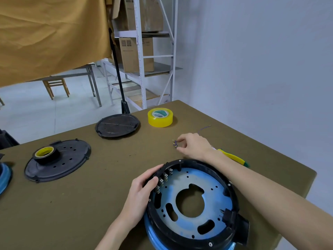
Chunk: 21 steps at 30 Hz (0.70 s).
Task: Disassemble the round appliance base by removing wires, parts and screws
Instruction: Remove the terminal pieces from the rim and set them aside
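Observation:
The round appliance base lies upside down at the table's near edge, a black ring around a blue plate with a central hole and metal terminals along its left inner wall. My left hand grips the base's left rim, thumb over the edge near the terminals. Beyond the base, my right hand pinches a small bundle of purple wires with metal ends, just above the table. A thin purple wire lies behind that hand.
A yellow tape roll stands at the far side. Two black round covers lie at the left and centre back; a black-and-yellow tape roll sits on the left one. A yellow-green tool handle lies right. Another blue base is at the left edge.

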{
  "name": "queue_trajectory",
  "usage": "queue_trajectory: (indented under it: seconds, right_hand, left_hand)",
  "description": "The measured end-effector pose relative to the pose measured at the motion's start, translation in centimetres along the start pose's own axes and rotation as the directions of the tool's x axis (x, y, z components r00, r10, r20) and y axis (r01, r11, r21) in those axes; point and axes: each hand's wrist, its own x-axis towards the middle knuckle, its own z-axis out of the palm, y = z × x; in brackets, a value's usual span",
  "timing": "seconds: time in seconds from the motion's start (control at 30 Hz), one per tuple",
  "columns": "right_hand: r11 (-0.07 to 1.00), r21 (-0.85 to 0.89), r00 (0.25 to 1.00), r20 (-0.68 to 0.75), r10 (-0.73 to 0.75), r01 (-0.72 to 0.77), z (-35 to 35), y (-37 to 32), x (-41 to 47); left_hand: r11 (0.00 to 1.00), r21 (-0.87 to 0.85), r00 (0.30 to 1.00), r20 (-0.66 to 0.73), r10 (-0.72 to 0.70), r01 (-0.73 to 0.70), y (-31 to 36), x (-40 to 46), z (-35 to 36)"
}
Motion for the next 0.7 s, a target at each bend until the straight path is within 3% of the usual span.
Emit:
queue_trajectory:
  seconds: [0.07, 0.13, 0.33, 0.57, 0.63, 0.7]
  right_hand:
    - [0.983, 0.186, 0.998, -0.058, 0.009, 0.002, -1.2, -0.1, -1.8]
    - [0.966, 0.257, 0.999, -0.053, -0.012, 0.025, -2.4, -0.2, -4.3]
    - [0.988, -0.125, 0.996, 0.016, -0.092, 0.093, -0.2, 0.7, -10.1]
    - [0.944, -0.109, 0.949, 0.078, -0.304, 0.311, -1.3, -1.5, -8.4]
    - [0.951, -0.133, 0.96, 0.02, -0.28, 0.28, -1.4, -2.1, -8.8]
    - [0.966, -0.22, 0.987, -0.052, -0.153, 0.138, -1.3, -1.8, -9.8]
  left_hand:
    - [1.0, 0.001, 1.0, -0.001, 0.009, -0.009, 0.1, 0.0, 0.1]
    - [1.0, 0.002, 1.0, -0.006, 0.012, -0.012, 0.2, -0.1, 0.2]
    - [0.999, 0.006, 0.999, -0.021, -0.032, 0.032, 0.9, -0.6, 0.5]
    - [0.979, 0.202, 0.991, -0.134, 0.016, 0.011, 2.2, -2.5, -0.5]
    - [0.966, 0.258, 0.99, -0.137, 0.035, 0.002, 2.4, -2.9, -0.8]
    - [0.958, 0.288, 0.994, -0.108, 0.037, -0.004, 2.5, -3.2, -1.1]
